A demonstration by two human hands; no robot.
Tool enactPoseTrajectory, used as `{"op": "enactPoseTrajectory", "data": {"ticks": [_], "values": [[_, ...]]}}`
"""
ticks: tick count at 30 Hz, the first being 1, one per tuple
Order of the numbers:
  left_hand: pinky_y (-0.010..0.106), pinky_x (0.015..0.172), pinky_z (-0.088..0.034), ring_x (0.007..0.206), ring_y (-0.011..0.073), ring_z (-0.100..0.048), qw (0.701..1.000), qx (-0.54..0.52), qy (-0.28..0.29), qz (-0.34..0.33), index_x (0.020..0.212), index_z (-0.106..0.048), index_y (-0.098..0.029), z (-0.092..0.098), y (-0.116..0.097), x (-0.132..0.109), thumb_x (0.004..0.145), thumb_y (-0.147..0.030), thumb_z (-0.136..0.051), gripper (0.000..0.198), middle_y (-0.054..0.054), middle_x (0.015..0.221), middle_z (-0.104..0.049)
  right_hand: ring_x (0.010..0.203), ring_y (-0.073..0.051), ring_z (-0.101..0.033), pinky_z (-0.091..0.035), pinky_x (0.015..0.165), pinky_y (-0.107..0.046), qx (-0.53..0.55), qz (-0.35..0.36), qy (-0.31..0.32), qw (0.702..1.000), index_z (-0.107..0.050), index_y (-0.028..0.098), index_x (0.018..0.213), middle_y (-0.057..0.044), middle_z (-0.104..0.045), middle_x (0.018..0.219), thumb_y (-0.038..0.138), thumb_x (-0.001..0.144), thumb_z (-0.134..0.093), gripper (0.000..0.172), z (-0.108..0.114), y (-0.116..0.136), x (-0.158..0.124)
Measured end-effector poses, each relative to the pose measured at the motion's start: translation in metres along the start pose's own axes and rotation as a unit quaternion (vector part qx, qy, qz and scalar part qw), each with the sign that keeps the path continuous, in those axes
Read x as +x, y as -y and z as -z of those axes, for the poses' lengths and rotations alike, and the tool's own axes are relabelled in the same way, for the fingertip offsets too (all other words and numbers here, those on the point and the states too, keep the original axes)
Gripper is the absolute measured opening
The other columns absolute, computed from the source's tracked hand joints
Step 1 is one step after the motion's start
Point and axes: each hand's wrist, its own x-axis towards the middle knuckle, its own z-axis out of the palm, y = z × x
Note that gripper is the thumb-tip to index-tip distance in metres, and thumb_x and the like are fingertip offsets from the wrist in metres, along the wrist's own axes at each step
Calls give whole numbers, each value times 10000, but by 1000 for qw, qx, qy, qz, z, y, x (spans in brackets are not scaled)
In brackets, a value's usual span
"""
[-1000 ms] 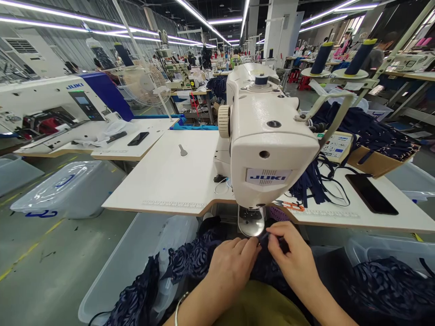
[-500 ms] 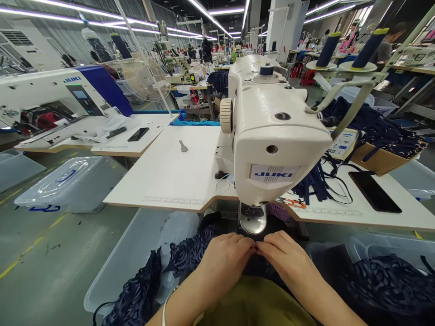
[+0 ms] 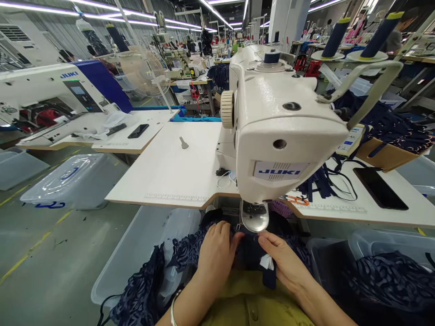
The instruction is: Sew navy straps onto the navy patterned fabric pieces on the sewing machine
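Low in the centre of the frame, both forearms reach up and lean inward, elbows wide. The left hand lies back-up, fingers bent over and pointing up the frame, thumb stretched out to the right; its fingertips are partly hidden, so whether it grips cannot be told. The right hand is nearly closed, thumb against bent fingers, pinching the dark fabric just below the sewing machine. This fabric lies between the hands at lower centre, navy and soft; a white tag sticks out beside the right fingers. A thin metal bracelet rings the left wrist.

The machine is glossy, cream and rounded; under its head juts a shiny metal arm with a rounded end, close above the right thumb. Lower left, patterned navy cloth hangs bunched over a cloudy plastic bin.

The smooth white worktop has a wood-toned edge that curves inward beside the machine. Both hands sit lower in the frame than that edge, with a narrow gap between them spanned by fabric. Well apart at right lies a black phone.
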Motion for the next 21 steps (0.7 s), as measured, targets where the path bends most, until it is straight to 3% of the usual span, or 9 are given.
{"op": "enactPoseTrajectory", "data": {"ticks": [2,4,6,8,14,18,21], "values": [[360,730,-549,790,239,-687,998,-47,45,14,850,-639,-142,3,-1,0,964,-322,-449,285,92,797,-679,762,-174,-622,-495,743,-287,45,-34,-20,998,-733,195,795,-26,-695,829,447,664,-805,293,-2,-2,0],[275,737,-534,838,186,-678,984,-143,101,-25,970,-645,-177,4,-4,1,974,-312,-432,253,64,881,-689,744,-167,-615,-501,731,-280,82,-53,-25,995,-728,198,795,-20,-681,793,432,654,-817,287,-3,-3,1],[253,786,-516,941,163,-647,957,-253,133,-59,1128,-599,-203,1,-7,2,967,-303,-445,244,57,1040,-673,758,-163,-608,-501,730,-267,98,-50,-19,994,-726,200,780,-15,-662,779,421,657,-818,268,-5,-3,1],[272,788,-512,945,172,-631,932,-329,145,-47,1124,-598,-187,-5,-7,3,942,-308,-487,245,60,1046,-666,785,-156,-600,-498,735,-252,86,-29,-10,996,-733,202,771,-15,-644,806,420,671,-809,251,-7,-6,0],[245,686,-483,764,147,-614,928,-339,155,-6,869,-657,-163,-13,-2,4,903,-304,-549,180,11,813,-657,946,-191,-580,-479,845,-288,-83,95,5,992,-752,209,847,-45,-593,952,466,781,-702,271,1,-12,-1],[213,628,-422,692,117,-556,935,-321,151,-9,716,-604,-161,-3,-8,5,864,-241,-588,169,-15,737,-598,1038,-219,-557,-420,975,-359,-244,153,118,950,-728,217,970,-71,-618,1021,472,925,-490,351,9,3,-2],[206,626,-401,700,111,-546,943,-276,175,-66,688,-584,-171,4,-16,5,854,-174,-576,167,-19,750,-584,1080,-240,-544,-394,1010,-398,-245,141,163,945,-709,231,1012,-66,-641,1048,490,900,-521,339,8,11,-2]]}}
